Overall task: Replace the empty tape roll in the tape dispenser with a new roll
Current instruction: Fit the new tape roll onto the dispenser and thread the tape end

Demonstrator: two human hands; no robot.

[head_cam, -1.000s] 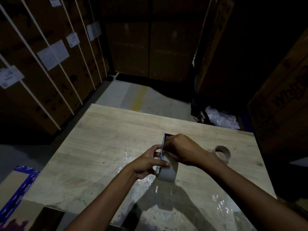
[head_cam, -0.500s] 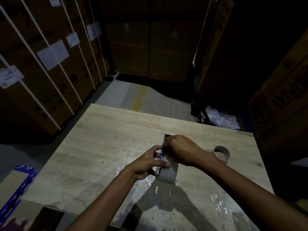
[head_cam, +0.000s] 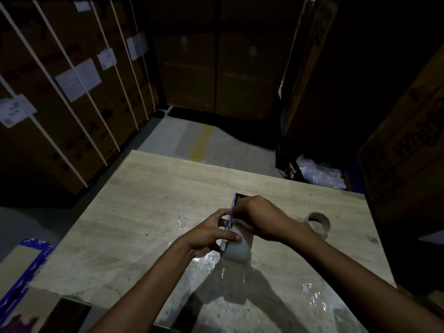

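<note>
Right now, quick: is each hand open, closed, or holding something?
Left hand: grips the tape dispenser, thumb across the tape roll.
Right hand: fingers curled on the dispenser's upper part; the exact pinch is hidden.

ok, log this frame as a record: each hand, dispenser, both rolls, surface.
left hand: grips tape dispenser from its left side, thumb across new roll
right hand: curled over the dispenser's upper part, just below the serrated blade; fingertips hidden
new roll: on the dispenser, at its lower end
empty core: on table, right of the hands, apart from them
lighting: dim
</note>
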